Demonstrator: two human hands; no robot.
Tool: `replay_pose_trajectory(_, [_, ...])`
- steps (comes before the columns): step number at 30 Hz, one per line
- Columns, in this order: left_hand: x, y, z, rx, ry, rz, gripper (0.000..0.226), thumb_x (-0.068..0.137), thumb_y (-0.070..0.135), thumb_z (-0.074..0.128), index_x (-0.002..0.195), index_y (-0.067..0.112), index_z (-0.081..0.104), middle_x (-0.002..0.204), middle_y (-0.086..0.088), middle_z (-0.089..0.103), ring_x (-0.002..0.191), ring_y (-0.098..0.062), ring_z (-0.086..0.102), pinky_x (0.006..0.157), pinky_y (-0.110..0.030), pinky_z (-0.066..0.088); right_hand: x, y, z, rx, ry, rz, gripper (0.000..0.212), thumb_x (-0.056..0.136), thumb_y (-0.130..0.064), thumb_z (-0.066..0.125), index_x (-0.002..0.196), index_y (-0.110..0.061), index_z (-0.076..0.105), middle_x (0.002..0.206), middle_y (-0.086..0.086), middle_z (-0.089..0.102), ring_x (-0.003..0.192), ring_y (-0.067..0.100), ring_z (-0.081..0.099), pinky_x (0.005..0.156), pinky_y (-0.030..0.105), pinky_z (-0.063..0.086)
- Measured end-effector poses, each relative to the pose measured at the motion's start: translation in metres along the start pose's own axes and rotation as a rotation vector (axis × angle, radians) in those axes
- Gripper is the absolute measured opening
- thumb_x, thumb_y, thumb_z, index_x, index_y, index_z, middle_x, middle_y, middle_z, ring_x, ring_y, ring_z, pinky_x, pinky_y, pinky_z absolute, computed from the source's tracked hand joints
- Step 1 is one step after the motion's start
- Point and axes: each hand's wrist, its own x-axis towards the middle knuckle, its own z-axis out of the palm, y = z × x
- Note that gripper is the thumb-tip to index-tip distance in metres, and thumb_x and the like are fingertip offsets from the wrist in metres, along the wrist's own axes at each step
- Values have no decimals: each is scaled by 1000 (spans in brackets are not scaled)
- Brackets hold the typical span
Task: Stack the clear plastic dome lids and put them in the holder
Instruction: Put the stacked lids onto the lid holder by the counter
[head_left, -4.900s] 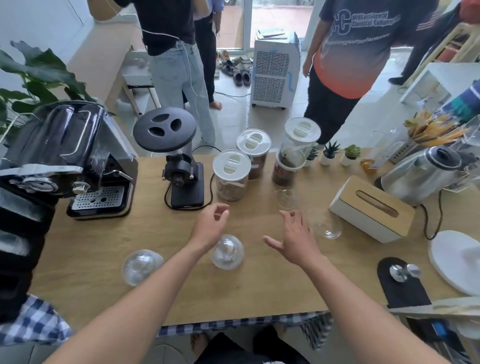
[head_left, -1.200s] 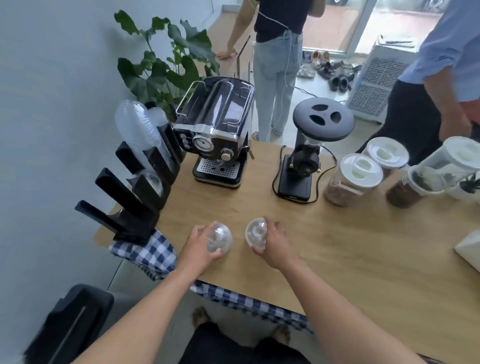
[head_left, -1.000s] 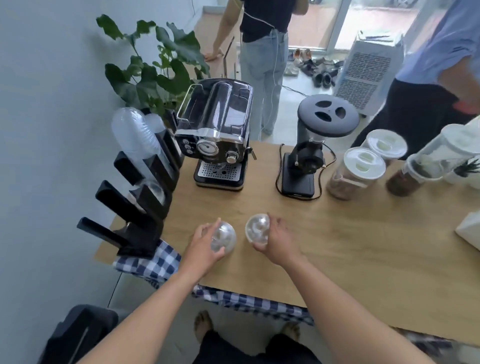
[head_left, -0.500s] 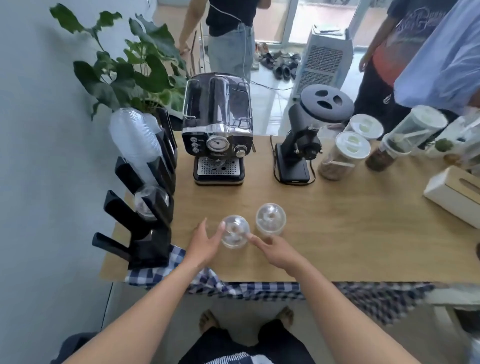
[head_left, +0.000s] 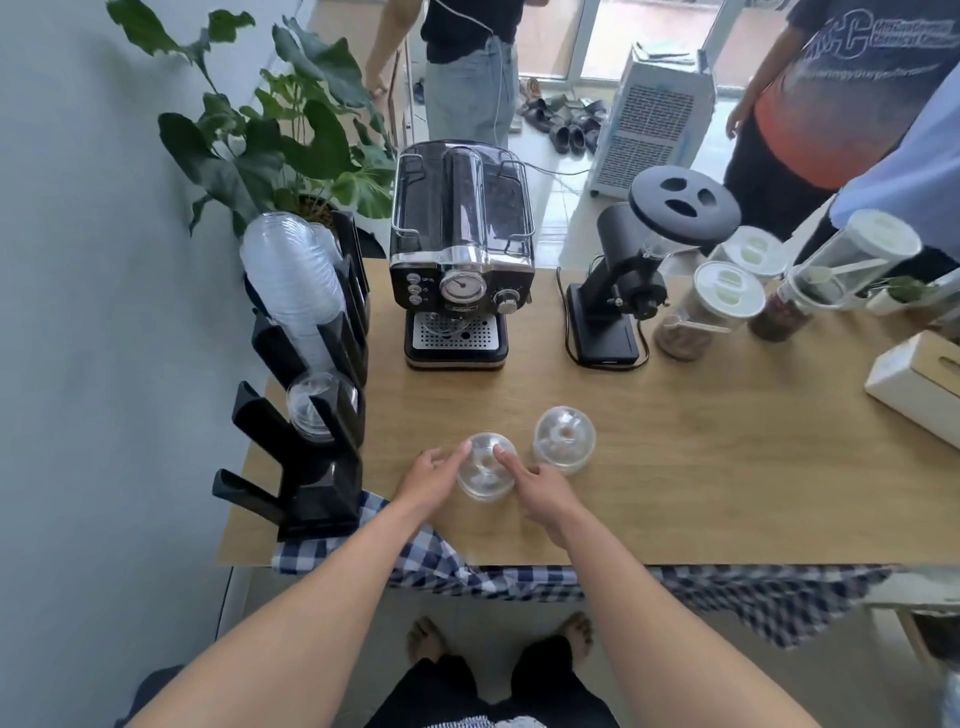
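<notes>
Two clear plastic dome lids rest on the wooden table near its front edge. The nearer dome lid (head_left: 485, 466) sits between my hands. My left hand (head_left: 434, 477) touches its left side and my right hand (head_left: 543, 488) touches its right side with the forefinger on the dome. The second dome lid (head_left: 563, 439) stands just right of it, free of both hands. The black slotted holder (head_left: 311, 415) stands at the table's left edge. It carries a tall stack of clear lids (head_left: 291, 280) in an upper slot and a single lid (head_left: 314, 405) lower down.
Behind the lids stand a black espresso machine (head_left: 462, 280) and a coffee grinder (head_left: 639, 270). Lidded jars (head_left: 711, 306) and a white tissue box (head_left: 919, 384) are at the right. A potted plant (head_left: 270, 135) is at the back left. People stand beyond the table.
Both lids were set down from my hands onto the table. My right hand left the right-hand lid and came to the left one, which both hands now touch.
</notes>
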Motion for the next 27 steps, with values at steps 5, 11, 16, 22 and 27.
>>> replay_pose_trajectory(5, [12, -16, -6, -64, -7, -57, 139, 50, 109, 67, 160, 25, 54, 150, 1, 68, 135, -24, 66, 121, -52, 50, 2, 2, 5, 47, -25, 44, 93, 60, -100, 77, 113, -23, 80, 125, 3, 80, 123, 24, 69, 117, 57, 51])
replay_pose_trajectory(11, [13, -18, -10, -166, -30, -38, 133, 47, 106, 74, 153, 27, 58, 142, 2, 73, 127, -21, 72, 116, -48, 56, -6, -5, 8, 97, -31, 8, 96, 61, -97, 80, 112, -15, 81, 136, 23, 71, 131, 43, 66, 119, 61, 49])
replay_pose_trajectory(16, [-25, 20, -17, -239, -70, 21, 94, 69, 88, 78, 137, 23, 69, 127, 2, 81, 117, -17, 78, 109, -42, 62, -26, -29, 3, 132, -57, -72, 112, 65, -95, 79, 127, -2, 72, 141, 32, 65, 130, 46, 66, 120, 56, 51])
replay_pose_trajectory(22, [-82, 70, -49, -169, -40, 200, 63, 95, 71, 71, 134, 21, 66, 126, 0, 78, 115, -14, 78, 106, -38, 64, -69, -85, -11, 118, -142, -204, 103, 70, -92, 79, 137, -14, 68, 126, 1, 78, 121, 19, 75, 115, 43, 57])
replay_pose_trajectory(27, [-133, 99, -101, -145, 48, 303, 64, 89, 76, 76, 125, 23, 70, 114, 2, 84, 104, -9, 82, 100, -35, 65, -115, -140, -1, 27, -234, -284, 40, 96, -65, 71, 93, -26, 74, 81, -18, 83, 97, 5, 79, 104, 29, 58])
